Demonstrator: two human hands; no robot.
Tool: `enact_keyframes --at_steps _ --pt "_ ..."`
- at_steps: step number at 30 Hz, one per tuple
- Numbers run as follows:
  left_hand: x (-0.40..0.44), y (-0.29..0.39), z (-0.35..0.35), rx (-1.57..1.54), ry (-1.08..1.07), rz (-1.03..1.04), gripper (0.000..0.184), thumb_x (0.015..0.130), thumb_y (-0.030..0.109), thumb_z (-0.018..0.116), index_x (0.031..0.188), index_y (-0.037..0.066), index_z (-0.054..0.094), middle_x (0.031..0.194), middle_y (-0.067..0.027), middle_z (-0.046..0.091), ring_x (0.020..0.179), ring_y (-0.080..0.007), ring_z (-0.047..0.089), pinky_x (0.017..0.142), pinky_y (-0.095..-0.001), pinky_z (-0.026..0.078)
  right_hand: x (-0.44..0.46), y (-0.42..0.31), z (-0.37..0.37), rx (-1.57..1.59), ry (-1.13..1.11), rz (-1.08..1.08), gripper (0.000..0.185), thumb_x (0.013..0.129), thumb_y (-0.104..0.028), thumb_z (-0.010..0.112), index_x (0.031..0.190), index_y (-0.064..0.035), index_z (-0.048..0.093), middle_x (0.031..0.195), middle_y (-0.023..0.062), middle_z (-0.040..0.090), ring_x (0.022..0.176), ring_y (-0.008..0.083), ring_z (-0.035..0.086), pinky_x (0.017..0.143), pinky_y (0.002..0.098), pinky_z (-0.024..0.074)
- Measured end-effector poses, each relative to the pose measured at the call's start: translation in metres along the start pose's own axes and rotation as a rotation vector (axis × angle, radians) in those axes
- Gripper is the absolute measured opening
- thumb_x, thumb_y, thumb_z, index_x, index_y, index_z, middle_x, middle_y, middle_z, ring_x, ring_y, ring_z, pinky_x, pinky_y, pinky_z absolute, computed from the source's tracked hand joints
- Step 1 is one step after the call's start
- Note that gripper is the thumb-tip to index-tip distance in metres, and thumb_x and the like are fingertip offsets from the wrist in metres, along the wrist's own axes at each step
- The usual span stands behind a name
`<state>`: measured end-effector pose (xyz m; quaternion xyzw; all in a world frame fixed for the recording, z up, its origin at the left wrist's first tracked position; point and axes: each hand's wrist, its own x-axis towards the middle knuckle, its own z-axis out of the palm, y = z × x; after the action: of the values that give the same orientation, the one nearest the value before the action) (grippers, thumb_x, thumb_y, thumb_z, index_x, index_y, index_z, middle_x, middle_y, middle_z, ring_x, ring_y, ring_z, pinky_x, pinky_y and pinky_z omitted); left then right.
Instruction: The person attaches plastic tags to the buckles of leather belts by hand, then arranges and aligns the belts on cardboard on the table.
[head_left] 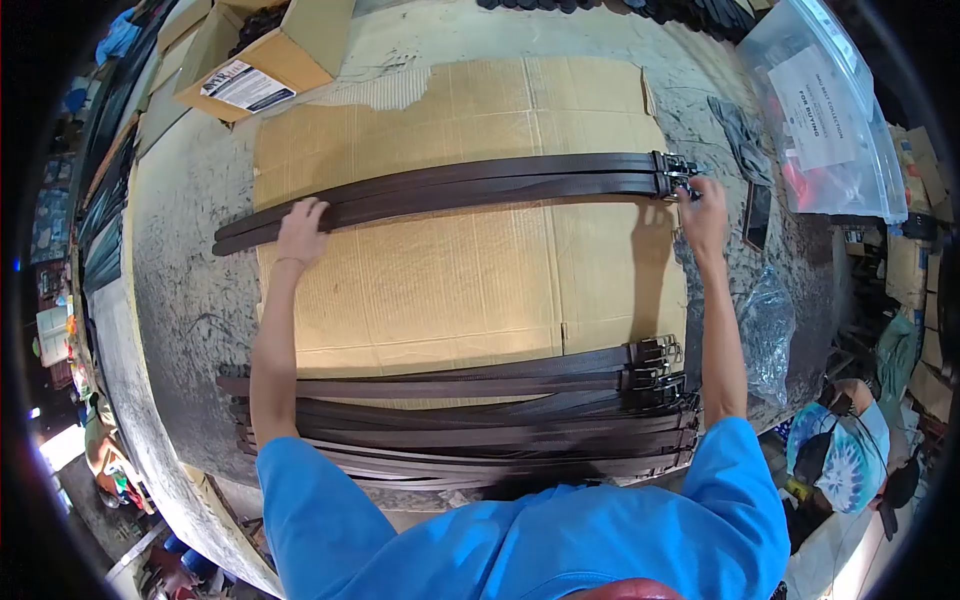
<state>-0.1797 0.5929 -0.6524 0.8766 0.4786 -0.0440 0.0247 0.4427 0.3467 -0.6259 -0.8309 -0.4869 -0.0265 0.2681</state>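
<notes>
Two rows of dark brown leather belts [450, 184] lie side by side across a flattened cardboard sheet [430, 290], their metal buckles [680, 172] at the right end. My left hand [302, 232] rests at the lower belt near its left end, fingers spread and slightly bent. At the other end, my right hand [705, 215] has its fingers closed on a buckle of the lower belt. Nearer to my body lies a larger pile of similar belts [480, 440], buckles also to the right, partly hidden by my left forearm.
An open cardboard box [310, 45] stands at the back left. A clear plastic bin [870, 150] with a paper label is at the back right. Beside it lie a dark phone-like object [757, 215] and a crumpled clear plastic bag [768, 335]. Dark items line the table's far edge.
</notes>
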Motion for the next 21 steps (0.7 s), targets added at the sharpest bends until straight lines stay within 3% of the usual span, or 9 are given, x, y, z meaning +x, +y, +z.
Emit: enact_keyframes --at_steps 1,3,5,10,16,21 --pt "0.004 0.013 0.000 -0.051 -0.022 0.043 0.056 0.069 0.011 0.073 0.121 0.008 0.053 0.126 -0.0119 0.049 0.118 -0.0293 0.047 0.095 -0.0404 0.042 -0.001 -0.014 -0.001 0.058 -0.022 -0.295 0.028 0.075 -0.015 0.072 0.096 0.0005 0.060 0.107 0.0166 0.060 0.101 0.0344 0.055 0.088 0.0404 0.0450" --pt "0.008 0.025 0.000 -0.096 -0.041 0.080 0.053 0.069 0.010 0.073 0.119 0.008 0.055 0.124 -0.0117 0.051 0.116 -0.0293 0.048 0.093 -0.0382 0.043 -0.001 -0.036 0.004 0.099 -0.109 -0.337 0.031 0.070 -0.009 0.073 0.096 -0.0014 0.059 0.112 0.0140 0.057 0.107 0.0336 0.051 0.091 0.0405 0.0437" --pt "0.011 0.028 0.002 -0.067 0.029 0.189 0.053 0.068 0.008 0.073 0.118 0.007 0.055 0.123 -0.0106 0.051 0.112 -0.0281 0.050 0.091 -0.0378 0.044 0.005 -0.051 0.007 0.092 -0.193 -0.577 0.030 0.071 -0.011 0.073 0.096 -0.0022 0.060 0.112 0.0119 0.058 0.108 0.0326 0.052 0.092 0.0405 0.0435" --pt "0.004 0.024 0.009 0.040 0.163 0.265 0.042 0.071 0.002 0.061 0.112 0.003 0.059 0.111 -0.0100 0.059 0.108 -0.0254 0.053 0.085 -0.0372 0.046 0.005 -0.031 0.030 0.056 -0.200 -0.597 0.015 0.079 -0.012 0.065 0.091 -0.0032 0.063 0.107 0.0103 0.062 0.106 0.0306 0.054 0.091 0.0405 0.0439" --pt "-0.004 0.035 -0.005 0.081 0.392 0.196 0.045 0.075 0.002 0.057 0.120 0.007 0.058 0.112 -0.0114 0.057 0.108 -0.0279 0.052 0.091 -0.0425 0.042 0.002 -0.021 0.043 0.099 -0.191 -0.564 0.014 0.078 -0.011 0.065 0.090 -0.0048 0.064 0.106 0.0079 0.062 0.104 0.0292 0.054 0.088 0.0405 0.0436" --pt "-0.012 0.036 0.018 0.217 0.362 0.153 0.048 0.078 0.005 0.055 0.125 0.011 0.055 0.118 -0.0128 0.054 0.115 -0.0287 0.048 0.096 -0.0463 0.037 0.000 -0.019 0.051 0.081 -0.165 -0.530 0.014 0.077 -0.011 0.065 0.090 -0.0052 0.064 0.107 0.0068 0.062 0.105 0.0286 0.053 0.088 0.0404 0.0426"
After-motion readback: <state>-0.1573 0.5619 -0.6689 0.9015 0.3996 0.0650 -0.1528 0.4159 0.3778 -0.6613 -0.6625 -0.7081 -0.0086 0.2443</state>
